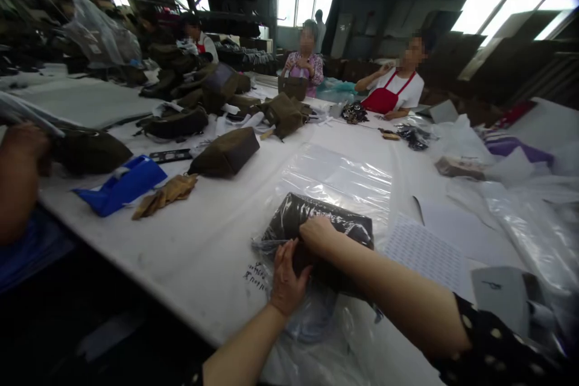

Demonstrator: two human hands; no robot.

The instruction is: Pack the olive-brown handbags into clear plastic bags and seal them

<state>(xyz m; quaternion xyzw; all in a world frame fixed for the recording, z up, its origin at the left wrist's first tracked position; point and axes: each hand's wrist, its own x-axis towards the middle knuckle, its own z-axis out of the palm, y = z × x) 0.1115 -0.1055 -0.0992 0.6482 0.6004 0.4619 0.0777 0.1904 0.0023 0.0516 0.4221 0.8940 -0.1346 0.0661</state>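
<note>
A dark handbag (353, 226) in a clear plastic bag (280, 223) lies on the white table in front of me. My left hand (288, 280) is at the near left side of the package, its fingers and thumb curled on the plastic at the opening. Beside it, my right hand (319, 235) is closed over the top of the package, fingertips tucked out of sight. What the right fingers grip, if anything, is hidden. Loose clear plastic bunches below both hands, and handwriting marks the table just left of them.
A brown bag (226, 152), blue piece (122, 184) and crumpled brown paper (165, 196) lie to the left. Printed sheets (423, 253) and clear plastic sheets (520, 217) lie right. Another person's arm (20, 175) is at far left; co-workers (398, 87) sit across the table (190, 247).
</note>
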